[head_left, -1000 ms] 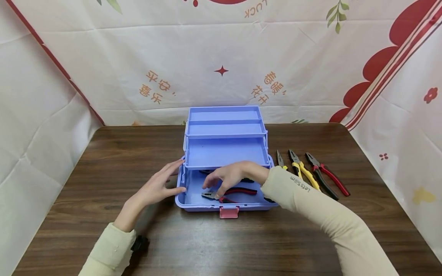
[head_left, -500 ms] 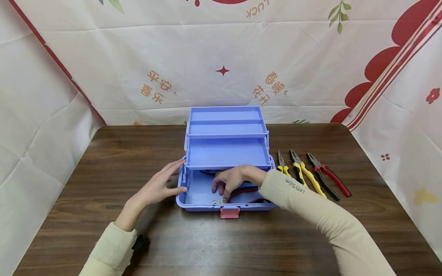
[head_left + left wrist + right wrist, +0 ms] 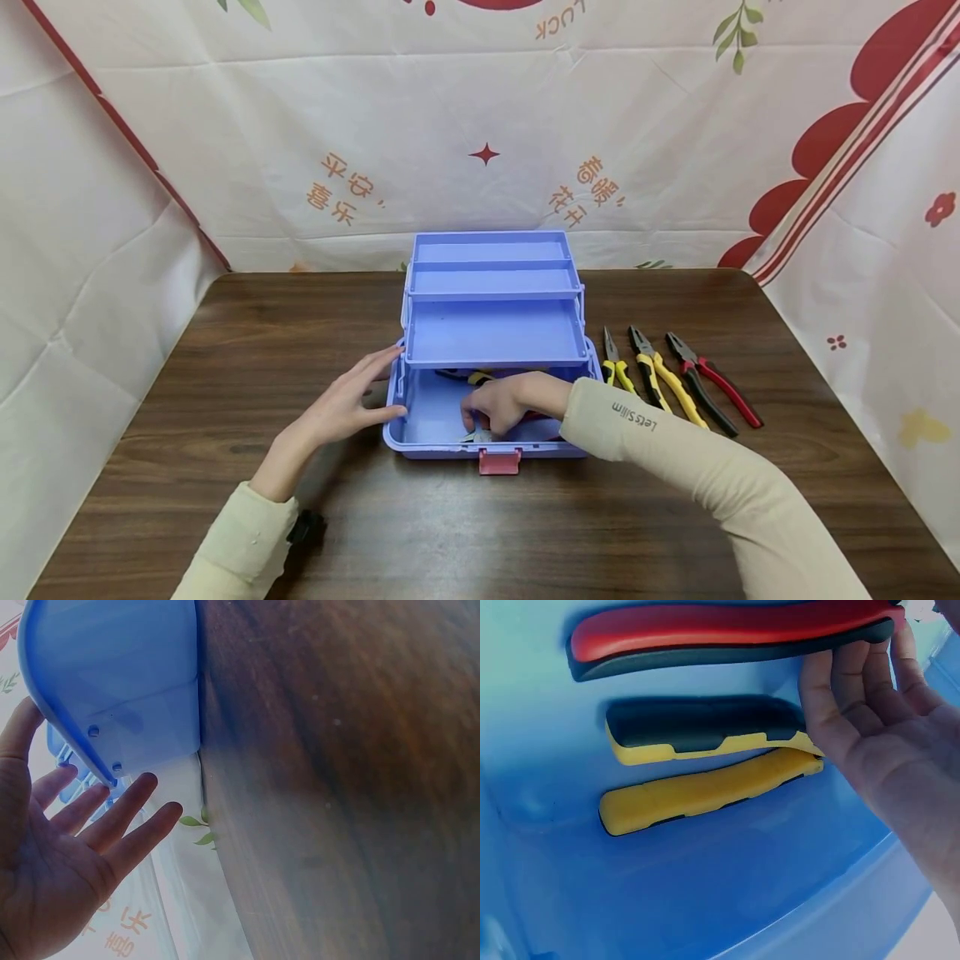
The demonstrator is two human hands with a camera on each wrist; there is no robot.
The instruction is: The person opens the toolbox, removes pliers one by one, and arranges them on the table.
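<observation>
A blue toolbox [image 3: 427,408] stands open on the table, its trays raised toward the back. My left hand [image 3: 341,410] is spread at the box's left side, thumb and fingertips right at the rim; in the left wrist view the left palm [image 3: 60,870] holds nothing. Inside the lower compartment my right hand [image 3: 501,404] pinches red-and-black pliers [image 3: 720,634] near the pivot. The steel head of those pliers shows left of the fingers, close to the front wall. Behind them lie yellow-and-black pliers [image 3: 705,795] on the box floor, partly under the front tray.
Right of the box, needle-nose pliers [image 3: 611,350], yellow-handled pliers [image 3: 660,371] and another red-and-black pair [image 3: 701,379] lie on the wooden table [image 3: 450,533]. A red latch [image 3: 499,462] hangs at the front. A printed cloth [image 3: 480,100] rises behind.
My right hand has come down onto the red-and-black pliers and taken hold of them; they have shifted right and forward inside the box. The left hand has stayed at the rim.
</observation>
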